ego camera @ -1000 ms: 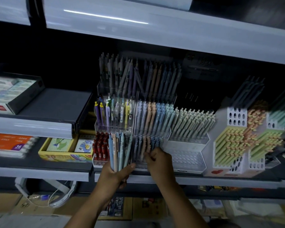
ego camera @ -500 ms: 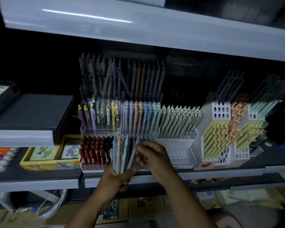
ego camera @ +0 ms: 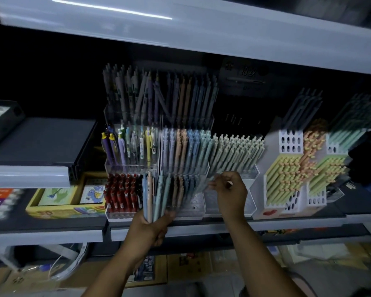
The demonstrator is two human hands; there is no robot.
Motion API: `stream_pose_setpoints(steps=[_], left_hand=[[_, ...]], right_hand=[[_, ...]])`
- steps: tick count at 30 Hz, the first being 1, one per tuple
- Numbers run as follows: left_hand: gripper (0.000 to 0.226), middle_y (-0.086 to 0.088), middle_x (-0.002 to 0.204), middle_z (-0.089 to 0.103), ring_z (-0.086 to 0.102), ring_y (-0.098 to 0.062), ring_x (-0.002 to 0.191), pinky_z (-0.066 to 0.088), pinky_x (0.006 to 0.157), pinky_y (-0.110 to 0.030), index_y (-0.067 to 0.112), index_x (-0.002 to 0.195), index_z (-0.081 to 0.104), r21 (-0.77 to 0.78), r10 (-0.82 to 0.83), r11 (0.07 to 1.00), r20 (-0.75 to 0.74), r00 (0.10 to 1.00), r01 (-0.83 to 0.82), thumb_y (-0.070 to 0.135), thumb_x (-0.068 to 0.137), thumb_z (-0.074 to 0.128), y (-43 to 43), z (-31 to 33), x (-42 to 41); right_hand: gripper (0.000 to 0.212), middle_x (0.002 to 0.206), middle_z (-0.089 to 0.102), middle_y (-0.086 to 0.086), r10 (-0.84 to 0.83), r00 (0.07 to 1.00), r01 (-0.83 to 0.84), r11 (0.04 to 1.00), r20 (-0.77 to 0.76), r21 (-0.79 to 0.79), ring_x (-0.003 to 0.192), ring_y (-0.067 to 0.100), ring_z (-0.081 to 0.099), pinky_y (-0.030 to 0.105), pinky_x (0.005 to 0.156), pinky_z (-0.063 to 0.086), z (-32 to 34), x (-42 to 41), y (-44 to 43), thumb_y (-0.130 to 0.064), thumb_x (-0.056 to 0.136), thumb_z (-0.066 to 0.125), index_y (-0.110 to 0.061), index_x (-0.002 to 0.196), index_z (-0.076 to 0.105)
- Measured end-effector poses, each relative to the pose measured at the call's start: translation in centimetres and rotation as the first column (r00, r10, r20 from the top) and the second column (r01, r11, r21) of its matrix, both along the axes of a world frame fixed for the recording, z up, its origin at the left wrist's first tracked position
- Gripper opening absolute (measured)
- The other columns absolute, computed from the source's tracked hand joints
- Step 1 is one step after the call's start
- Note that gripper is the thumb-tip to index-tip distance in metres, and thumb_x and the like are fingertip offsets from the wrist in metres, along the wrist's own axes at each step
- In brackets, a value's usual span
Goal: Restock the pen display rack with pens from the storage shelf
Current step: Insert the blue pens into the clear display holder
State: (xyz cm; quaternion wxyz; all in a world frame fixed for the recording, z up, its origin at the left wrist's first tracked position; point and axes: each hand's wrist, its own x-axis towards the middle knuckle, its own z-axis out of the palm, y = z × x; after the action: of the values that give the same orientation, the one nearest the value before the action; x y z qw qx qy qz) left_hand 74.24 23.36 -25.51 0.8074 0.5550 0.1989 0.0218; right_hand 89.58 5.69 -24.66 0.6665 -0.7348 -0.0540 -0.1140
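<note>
A clear tiered pen display rack (ego camera: 208, 168) stands on the middle shelf, its rows filled with pastel pens. My left hand (ego camera: 150, 227) grips a bundle of pastel pens (ego camera: 152, 196) upright in front of the rack's lowest tier. My right hand (ego camera: 230, 192) is at the right end of that tier, fingers curled and pinching the top of a pale pen (ego camera: 206, 183) that leans among the pens there. The lowest tier's right part shows empty holes.
Red pens (ego camera: 121, 192) fill a tray left of the bundle. White pen holders (ego camera: 291, 144) with yellow-green pens stand at the right. A yellow box (ego camera: 66, 207) and a black tray (ego camera: 41, 142) sit at the left. A shelf edge (ego camera: 201, 229) runs under my hands; cartons lie below.
My right hand has moved rightward and up along the lowest tier, from beside the bundle to the tier's right end. The left hand keeps holding the bundle.
</note>
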Motion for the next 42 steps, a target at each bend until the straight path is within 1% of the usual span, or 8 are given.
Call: stream_pose_setpoints(steps=[5,10,13,22,27,30,35,42], left_hand=[[0.036,-0.006,0.059,0.029,0.027,-0.015,0.047,0.024,0.046,-0.024,0.013,0.081,0.048,-0.024,-0.007,1.000,0.013,1.000,0.007,0.034,0.082,0.077,0.1,0.2,-0.3],[0.045,-0.007,0.061,0.030,0.024,-0.016,0.051,0.024,0.046,-0.024,0.013,0.078,0.043,-0.045,-0.020,0.999,0.037,0.999,0.021,0.048,0.081,0.071,0.6,0.4,-0.5],[0.044,-0.005,0.060,0.033,0.026,-0.017,0.050,0.025,0.046,-0.024,0.012,0.075,0.044,-0.077,-0.037,0.996,0.055,0.998,0.041,0.048,0.085,0.069,0.6,0.7,-0.7],[0.043,-0.007,0.059,0.039,0.033,-0.017,0.047,0.029,0.046,-0.026,0.007,0.080,0.047,-0.030,-0.018,0.999,0.038,0.999,0.019,0.043,0.088,0.070,0.4,1.3,-0.9],[0.041,-0.011,0.060,0.039,0.034,-0.017,0.048,0.031,0.047,-0.026,0.008,0.080,0.048,0.026,0.006,1.000,0.045,0.999,-0.007,0.040,0.088,0.072,0.1,1.2,-0.8],[0.041,-0.016,0.065,0.037,0.034,-0.019,0.051,0.030,0.048,-0.029,0.011,0.079,0.047,0.050,0.016,0.999,0.057,0.998,-0.018,0.040,0.086,0.074,0.0,1.2,-0.6],[0.040,-0.017,0.066,0.039,0.033,-0.021,0.053,0.031,0.048,-0.030,0.011,0.078,0.048,0.092,0.015,0.996,0.065,0.998,-0.021,0.040,0.085,0.075,-0.3,1.1,-0.4],[0.040,-0.014,0.059,0.036,0.031,-0.019,0.048,0.029,0.047,-0.030,0.011,0.076,0.048,0.108,0.022,0.994,0.046,0.999,-0.027,0.038,0.083,0.077,-0.2,1.2,-0.5]], right_hand=[[0.027,0.076,0.061,0.009,0.074,0.997,-0.064,0.952,0.024,-0.300,0.075,0.025,0.070,0.051,0.076,0.061,-3.0,1.7,0.4,0.002,0.095,0.061,-0.018,0.079,0.054],[0.035,0.073,0.059,0.006,0.116,0.992,-0.084,0.883,0.042,-0.462,0.070,0.024,0.063,0.051,0.069,0.057,-5.0,2.0,1.1,-0.009,0.093,0.061,-0.030,0.070,0.046],[0.028,0.073,0.060,0.006,0.117,0.993,-0.106,0.886,-0.004,-0.452,0.068,0.026,0.065,0.053,0.067,0.058,-5.5,2.1,1.5,-0.022,0.095,0.058,-0.029,0.070,0.047],[0.029,0.073,0.060,0.008,0.101,0.980,-0.162,0.904,-0.169,-0.397,0.070,0.030,0.064,0.058,0.068,0.058,-5.0,2.1,1.5,-0.007,0.091,0.067,-0.021,0.072,0.050],[0.033,0.089,0.061,0.003,0.019,0.987,-0.070,0.947,-0.162,-0.312,0.077,0.024,0.066,0.044,0.067,0.060,-3.0,-0.9,2.4,-0.018,0.090,0.071,-0.039,0.090,0.045],[0.020,0.079,0.061,0.000,0.124,0.979,-0.173,0.924,-0.160,-0.341,0.070,0.013,0.062,0.027,0.062,0.049,-0.8,-2.8,3.6,-0.022,0.094,0.070,-0.024,0.085,0.053],[0.029,0.070,0.066,0.004,0.461,0.866,-0.495,0.847,-0.196,-0.194,0.062,0.020,0.064,0.039,0.060,0.052,3.4,-5.9,5.4,-0.034,0.100,0.063,-0.011,0.081,0.063],[0.021,0.090,0.067,-0.004,0.481,0.851,-0.509,0.854,-0.209,-0.109,0.082,0.012,0.067,0.030,0.070,0.055,4.5,-6.7,6.4,-0.032,0.092,0.075,-0.020,0.104,0.064]])
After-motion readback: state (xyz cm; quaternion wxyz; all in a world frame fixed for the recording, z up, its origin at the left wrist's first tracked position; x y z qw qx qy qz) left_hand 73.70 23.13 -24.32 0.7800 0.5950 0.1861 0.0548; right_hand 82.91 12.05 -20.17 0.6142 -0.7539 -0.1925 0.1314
